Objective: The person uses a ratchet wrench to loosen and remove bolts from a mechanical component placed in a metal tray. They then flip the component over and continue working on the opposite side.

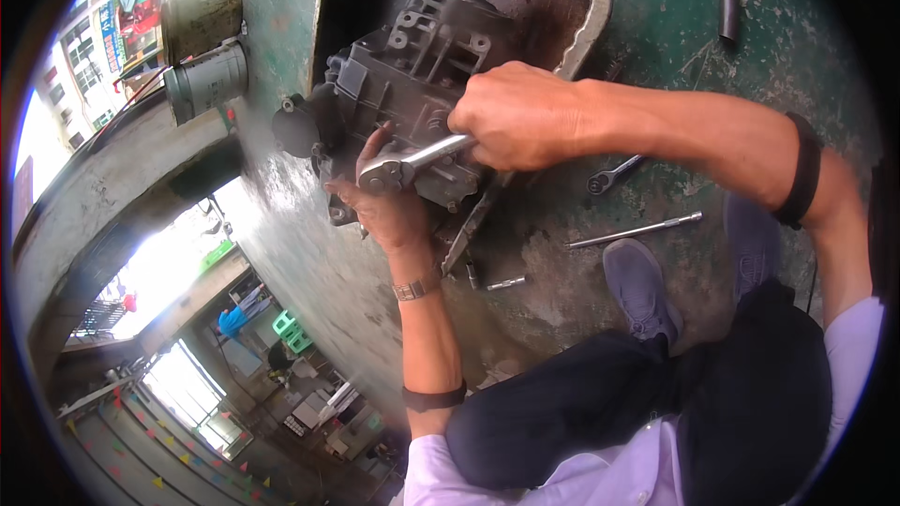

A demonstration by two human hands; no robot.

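Observation:
A dark, greasy metal gearbox housing (389, 89) lies tilted, partly over a tray. My right hand (520, 117) is closed in a fist around the handle of a silver ratchet wrench (439, 150). The wrench's round head is at the near left part of the housing. My left hand (398, 220) cups that head, with thumb and a finger on either side of it. What sits under the head is hidden by the wrench and my fingers. At the housing's left end a round dark cover (297, 126) sticks out.
The metal tray (600, 0) has a raised, worn rim. On the green floor lie a second ratchet (614, 175), a long extension bar (633, 231), a short extension (506, 283), a small socket (472, 275) and a tube socket (728, 9). Two buckets (208, 82) stand at the far left.

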